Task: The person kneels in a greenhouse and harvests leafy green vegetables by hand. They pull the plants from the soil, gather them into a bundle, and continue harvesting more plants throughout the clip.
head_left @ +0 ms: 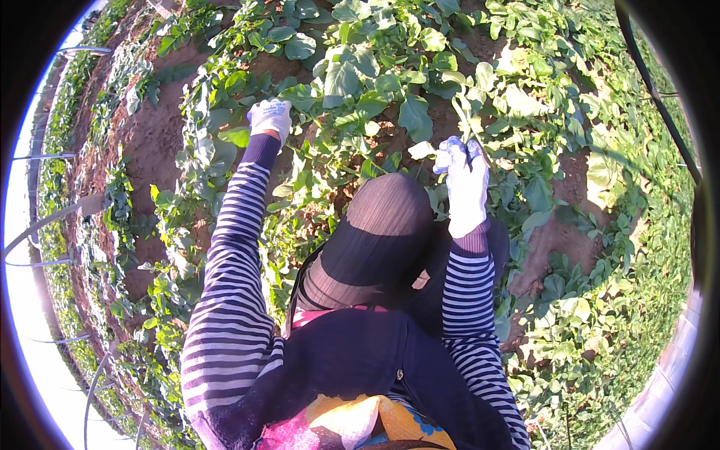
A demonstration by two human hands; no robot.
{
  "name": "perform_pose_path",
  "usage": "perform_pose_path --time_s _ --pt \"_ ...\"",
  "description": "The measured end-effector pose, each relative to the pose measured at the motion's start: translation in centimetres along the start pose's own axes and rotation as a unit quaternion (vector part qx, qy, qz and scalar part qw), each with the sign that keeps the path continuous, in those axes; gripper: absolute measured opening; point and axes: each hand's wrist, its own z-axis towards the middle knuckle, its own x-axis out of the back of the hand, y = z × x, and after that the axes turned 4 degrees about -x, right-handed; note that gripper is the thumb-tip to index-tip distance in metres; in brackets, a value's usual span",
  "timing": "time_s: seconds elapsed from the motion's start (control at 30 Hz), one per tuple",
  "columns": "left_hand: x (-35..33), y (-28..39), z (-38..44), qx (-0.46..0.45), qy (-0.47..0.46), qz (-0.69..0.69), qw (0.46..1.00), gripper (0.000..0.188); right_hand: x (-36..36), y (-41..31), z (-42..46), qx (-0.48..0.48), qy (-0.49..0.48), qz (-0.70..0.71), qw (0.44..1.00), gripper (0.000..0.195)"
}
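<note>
My left hand (270, 119), in a white knit glove that bears writing, reaches into low broad-leaved green plants (340, 79). Its fingers curl down out of sight, so what they touch is hidden. To the right of my knee, my right hand (464, 177) wears a white glove with blue-coated fingers. Between its fingers rise the pale stems of a leafy plant (468, 112), which it appears to pinch. A pale leaf (422, 150) lies just left of these fingertips. My dark-clad knee (388, 208) is bent between the two hands.
Bare brown soil (154, 146) shows between rows on the left. Thin hoops (50, 222) line the left edge. A dark pole or cord (655, 84) slants down at the upper right. Dense low foliage (596, 360) covers the right side.
</note>
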Motion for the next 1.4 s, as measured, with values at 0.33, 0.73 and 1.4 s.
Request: perform_pose_path --time_s 0.33,0.73,1.4 --pt "9.7 5.0 -8.7 -0.101 0.407 -0.282 0.863 0.036 -1.1 0.1 -0.8 0.031 -0.019 -0.119 0.992 0.027" --pt "14.8 16.1 -13.2 -0.217 0.507 -0.318 0.771 0.057 0.5 -0.1 -3.9 0.207 0.024 -0.113 0.971 0.044" --pt "-15.6 -3.3 -9.8 0.169 -0.048 -0.387 0.905 0.044 6.8 -3.4 -0.8 0.171 0.072 0.14 0.973 0.041"
